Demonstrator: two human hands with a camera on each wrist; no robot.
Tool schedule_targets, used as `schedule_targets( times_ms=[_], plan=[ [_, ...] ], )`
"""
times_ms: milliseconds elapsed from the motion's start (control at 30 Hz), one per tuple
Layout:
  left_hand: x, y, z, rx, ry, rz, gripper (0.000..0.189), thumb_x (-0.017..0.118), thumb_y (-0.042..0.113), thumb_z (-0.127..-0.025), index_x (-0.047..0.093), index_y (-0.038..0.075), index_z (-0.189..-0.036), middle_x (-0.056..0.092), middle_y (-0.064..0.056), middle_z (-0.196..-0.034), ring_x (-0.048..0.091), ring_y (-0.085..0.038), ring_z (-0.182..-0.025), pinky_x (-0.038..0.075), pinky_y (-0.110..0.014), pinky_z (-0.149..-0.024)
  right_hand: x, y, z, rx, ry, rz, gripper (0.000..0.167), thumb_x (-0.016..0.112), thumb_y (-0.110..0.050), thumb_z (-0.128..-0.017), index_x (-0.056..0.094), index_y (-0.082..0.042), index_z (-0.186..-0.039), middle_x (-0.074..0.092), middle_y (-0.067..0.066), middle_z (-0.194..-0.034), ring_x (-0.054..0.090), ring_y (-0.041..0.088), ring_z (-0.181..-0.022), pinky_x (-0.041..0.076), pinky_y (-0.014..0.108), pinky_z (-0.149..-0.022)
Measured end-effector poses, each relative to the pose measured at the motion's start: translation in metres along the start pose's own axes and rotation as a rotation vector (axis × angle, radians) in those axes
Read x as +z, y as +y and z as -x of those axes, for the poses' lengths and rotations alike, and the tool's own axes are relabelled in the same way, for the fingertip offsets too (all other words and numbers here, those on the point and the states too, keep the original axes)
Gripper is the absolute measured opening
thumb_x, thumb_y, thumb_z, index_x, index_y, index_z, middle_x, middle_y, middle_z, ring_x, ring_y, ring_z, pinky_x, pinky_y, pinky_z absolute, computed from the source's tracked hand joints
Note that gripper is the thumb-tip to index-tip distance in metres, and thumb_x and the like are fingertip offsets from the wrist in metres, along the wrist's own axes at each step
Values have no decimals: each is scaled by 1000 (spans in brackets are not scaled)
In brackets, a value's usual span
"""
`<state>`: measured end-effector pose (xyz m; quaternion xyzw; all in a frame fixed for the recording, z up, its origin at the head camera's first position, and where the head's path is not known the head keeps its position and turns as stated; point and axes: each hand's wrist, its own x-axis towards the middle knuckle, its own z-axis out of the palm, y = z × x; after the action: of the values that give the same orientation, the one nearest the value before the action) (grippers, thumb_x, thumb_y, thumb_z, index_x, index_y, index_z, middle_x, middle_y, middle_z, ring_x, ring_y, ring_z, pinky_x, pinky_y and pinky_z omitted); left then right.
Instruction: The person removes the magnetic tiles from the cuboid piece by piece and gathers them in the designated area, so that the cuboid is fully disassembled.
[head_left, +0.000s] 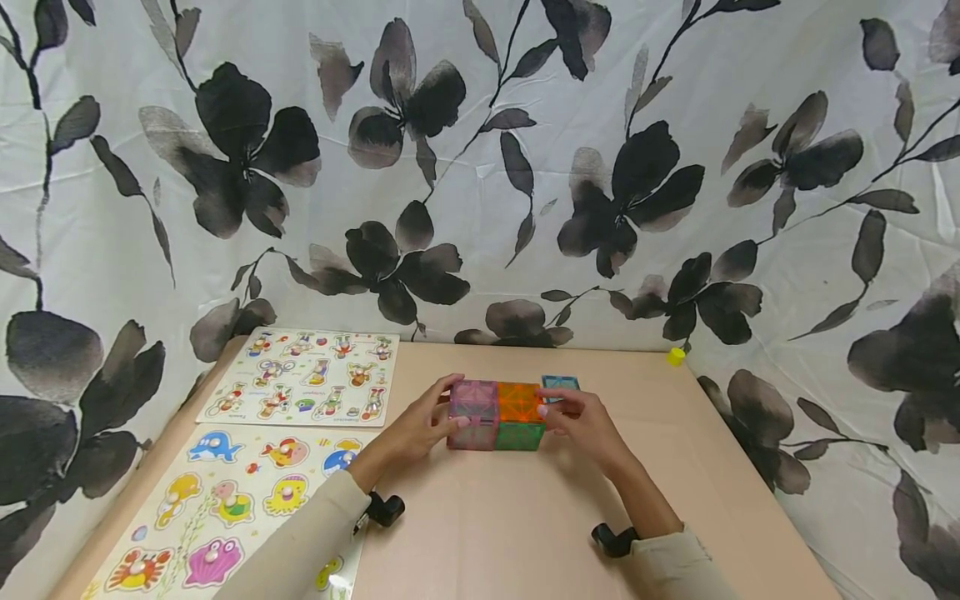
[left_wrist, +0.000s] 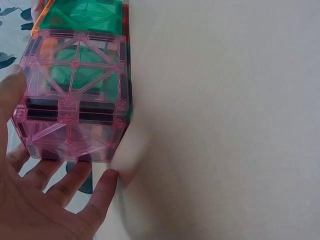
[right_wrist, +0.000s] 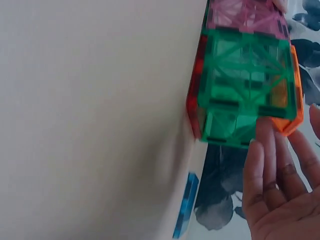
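Note:
A long block built from see-through magnetic tiles [head_left: 474, 404] stands on the table, pink at its left half, with orange on top and green in front at its right. My left hand [head_left: 422, 421] holds the pink end [left_wrist: 75, 75], thumb along one edge and fingertips against the end face. At the other end, my right hand [head_left: 588, 429] touches the orange tile [right_wrist: 286, 102] and the green end [right_wrist: 247, 75] with nearly straight fingers; its thumb stands apart. A red tile [right_wrist: 196, 90] shows along the block's bottom side. Behind the right hand lies a blue tile [head_left: 560, 382].
Two picture puzzle boards, one with clothed animals [head_left: 300, 375] and one with sea animals [head_left: 251, 500], cover the table's left side. A small yellow piece [head_left: 676, 357] sits at the far right corner. Floral cloth [head_left: 510, 208] hangs behind the table [head_left: 705, 500].

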<state>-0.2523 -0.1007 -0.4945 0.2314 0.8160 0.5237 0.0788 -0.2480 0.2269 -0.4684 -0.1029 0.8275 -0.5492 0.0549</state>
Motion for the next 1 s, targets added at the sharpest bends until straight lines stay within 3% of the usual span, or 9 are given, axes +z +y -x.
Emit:
schedule_targets(
  times_ms=[267,567,1000],
  plan=[
    [1,-1,0,0,-7,21,73,69,20,-105,29,20,-166,37,-16,-170,39,-45,-155,37,-66,-123,11,-2,1,-20,59,37,33,80,-14,-96,76,-7,-128,75,16,-106,66,22,-94,58,18,-77],
    [1,0,0,-3,8,6,73,70,20,-104,30,21,-165,38,-15,-169,41,-43,-155,39,-65,-122,12,-12,2,-35,109,-29,29,79,-20,-98,79,-12,-126,74,14,-106,69,23,-93,62,21,-80],
    [-1,0,1,-3,2,10,75,71,21,-104,29,23,-165,38,-12,-170,40,-39,-156,41,-62,-122,9,-34,5,-91,158,-68,25,75,-10,-99,79,-8,-124,77,20,-114,78,29,-94,63,22,-83]
  ],
)
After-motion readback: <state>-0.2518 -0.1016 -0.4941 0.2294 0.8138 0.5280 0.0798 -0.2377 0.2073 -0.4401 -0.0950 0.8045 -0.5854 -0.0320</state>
